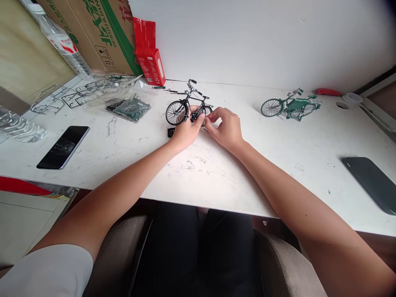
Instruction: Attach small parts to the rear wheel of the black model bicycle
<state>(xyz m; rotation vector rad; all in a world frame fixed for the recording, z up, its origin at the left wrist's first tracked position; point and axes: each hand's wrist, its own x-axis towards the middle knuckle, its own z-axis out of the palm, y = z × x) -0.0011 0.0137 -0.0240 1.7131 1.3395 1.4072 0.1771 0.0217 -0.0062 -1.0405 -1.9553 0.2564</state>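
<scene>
Black spoked model bicycle [187, 100] up for fiddly rear-end work

Held upright over the white grey-streaked bench [198, 177], grasped low by the bare left hand [187, 134]. Fussed over at the thin black rear wheel [208, 109] by the bare right hand [227, 128], can't tell if pinching or just touching. Reads like a fitting or adjusting step, IMO. Next up: needs a steady left grasp and a light touch on the right.

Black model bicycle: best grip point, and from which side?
Likely the lower middle of the frame, from below on the near side, roughly where the left hand holds the black model bicycle. It's compact there; the spoked front wheel and handlebar look thinner and stick out.
</scene>
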